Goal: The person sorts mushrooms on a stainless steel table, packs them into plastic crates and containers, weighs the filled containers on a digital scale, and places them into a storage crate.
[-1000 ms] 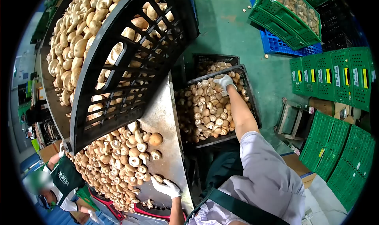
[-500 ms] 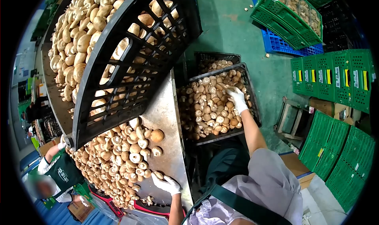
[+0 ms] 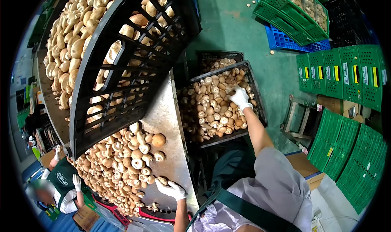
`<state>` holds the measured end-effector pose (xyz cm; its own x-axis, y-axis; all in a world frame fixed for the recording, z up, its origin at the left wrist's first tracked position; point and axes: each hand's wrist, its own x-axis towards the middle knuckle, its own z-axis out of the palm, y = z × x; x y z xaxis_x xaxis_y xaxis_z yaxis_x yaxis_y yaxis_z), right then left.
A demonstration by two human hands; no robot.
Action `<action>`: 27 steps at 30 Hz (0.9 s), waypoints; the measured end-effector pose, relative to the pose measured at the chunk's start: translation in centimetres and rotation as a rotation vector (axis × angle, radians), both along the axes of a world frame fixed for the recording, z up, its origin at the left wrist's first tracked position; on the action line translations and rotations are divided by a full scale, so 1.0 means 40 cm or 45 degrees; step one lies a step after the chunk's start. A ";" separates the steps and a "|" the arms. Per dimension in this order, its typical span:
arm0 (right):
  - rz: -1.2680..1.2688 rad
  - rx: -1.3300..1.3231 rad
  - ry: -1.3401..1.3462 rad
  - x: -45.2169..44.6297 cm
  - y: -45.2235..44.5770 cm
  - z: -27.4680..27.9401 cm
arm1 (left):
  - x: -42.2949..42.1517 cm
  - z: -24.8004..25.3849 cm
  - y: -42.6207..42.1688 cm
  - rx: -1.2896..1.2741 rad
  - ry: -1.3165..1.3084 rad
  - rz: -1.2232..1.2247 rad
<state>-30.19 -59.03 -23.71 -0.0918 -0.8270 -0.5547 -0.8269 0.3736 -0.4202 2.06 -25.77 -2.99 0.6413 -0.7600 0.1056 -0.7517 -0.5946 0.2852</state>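
My left hand (image 3: 172, 190), in a white glove, is low over the metal table with its fingers closed around a brown mushroom (image 3: 162, 180). Beside it spreads a large heap of loose mushrooms (image 3: 118, 163), caps and pale stems showing. My right hand (image 3: 239, 97), also gloved, reaches into a black crate (image 3: 265, 114) of brown mushrooms (image 3: 216, 106) on my right. Its fingers curl down onto the mushrooms, and the fingertips are hidden. A larger black crate (image 3: 77, 110) stands tipped on its side above the table, with more mushrooms behind its slats.
The metal table (image 3: 173, 130) ends just left of the floor crate. A second black crate (image 3: 222, 55) sits behind that one. Green crates (image 3: 340, 71) and a wooden stool (image 3: 299, 118) stand to the right. A co-worker (image 3: 65, 183) is across the table at lower left.
My right hand has shifted slightly left in the crate and its fingers have curled downward. My left hand is almost unmoved. The co-worker's hand has risen beside the heap.
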 end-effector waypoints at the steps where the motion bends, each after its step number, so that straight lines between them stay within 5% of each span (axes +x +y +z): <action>1: 0.056 0.042 0.050 0.014 -0.007 0.011 | 0.002 -0.002 0.003 0.002 0.000 -0.004; 9: 0.007 0.105 0.051 -0.022 0.069 0.075 | 0.004 -0.003 0.005 0.016 -0.021 0.004; 13: 0.106 -0.150 0.392 -0.049 0.064 0.058 | 0.006 -0.007 0.009 0.022 -0.029 -0.003; 21: 0.288 0.664 0.424 -0.030 -0.147 0.005 | 0.000 -0.001 0.001 0.005 -0.003 0.024; 27: -0.039 0.389 0.308 -0.070 -0.111 0.075 | 0.002 -0.003 0.000 -0.037 -0.009 -0.002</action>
<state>-33.01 -63.47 -20.72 -0.2721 -0.6218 -0.7344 -0.8752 0.4772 -0.0797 2.13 -25.78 -3.09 0.6391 -0.7577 0.1320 -0.7547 -0.5848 0.2973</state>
